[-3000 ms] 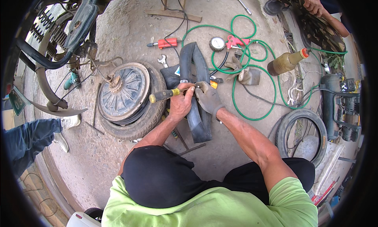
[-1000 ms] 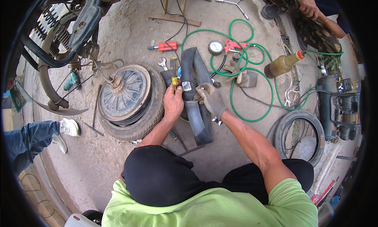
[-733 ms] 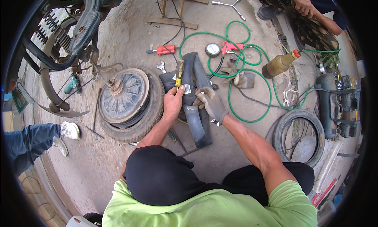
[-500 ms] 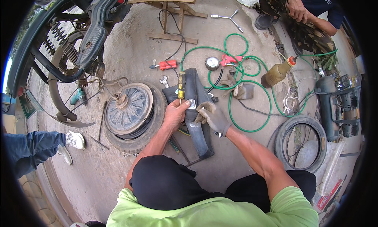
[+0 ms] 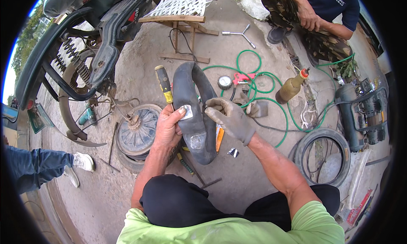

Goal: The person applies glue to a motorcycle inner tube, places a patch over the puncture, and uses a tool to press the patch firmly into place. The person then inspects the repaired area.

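Left hand grips a yellow and black screwdriver and presses its thumb on a shiny patch on the black inner tube. Right hand pinches the tube's other side, holding it up above the ground, beside a wheel.

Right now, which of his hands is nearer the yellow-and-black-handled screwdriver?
Left. The left hand grips the yellow-and-black-handled screwdriver; the right hand holds the black rubber inner tube beyond it.
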Motion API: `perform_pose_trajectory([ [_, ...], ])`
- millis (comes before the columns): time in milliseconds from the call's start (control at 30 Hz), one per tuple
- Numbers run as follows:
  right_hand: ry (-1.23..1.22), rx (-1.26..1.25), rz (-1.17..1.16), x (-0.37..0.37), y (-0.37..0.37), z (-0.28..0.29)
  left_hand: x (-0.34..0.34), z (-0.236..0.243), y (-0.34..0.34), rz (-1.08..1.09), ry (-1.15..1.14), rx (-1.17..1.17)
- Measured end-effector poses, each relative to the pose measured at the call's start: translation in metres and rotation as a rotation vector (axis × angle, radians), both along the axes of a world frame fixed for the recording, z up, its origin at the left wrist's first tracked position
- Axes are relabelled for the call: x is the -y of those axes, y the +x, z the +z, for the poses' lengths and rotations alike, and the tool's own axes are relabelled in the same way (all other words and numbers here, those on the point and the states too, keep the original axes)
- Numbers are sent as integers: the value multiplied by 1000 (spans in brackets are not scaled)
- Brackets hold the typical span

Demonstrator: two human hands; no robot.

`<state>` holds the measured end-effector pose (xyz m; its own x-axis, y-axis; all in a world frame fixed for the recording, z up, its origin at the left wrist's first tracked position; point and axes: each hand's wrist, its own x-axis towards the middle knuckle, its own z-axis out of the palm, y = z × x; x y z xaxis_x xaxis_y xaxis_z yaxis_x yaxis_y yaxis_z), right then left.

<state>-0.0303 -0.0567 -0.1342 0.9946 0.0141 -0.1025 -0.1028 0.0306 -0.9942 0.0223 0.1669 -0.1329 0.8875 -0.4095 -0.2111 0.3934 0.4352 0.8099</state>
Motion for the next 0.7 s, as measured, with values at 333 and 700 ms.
perform_pose_trajectory([
  [333,-75,-7,70,-29,0,30,2,15,-6,-88,88,-18],
  [700,19,-2,83,-51,0,34,-8,19,-11,-13,63,11],
])
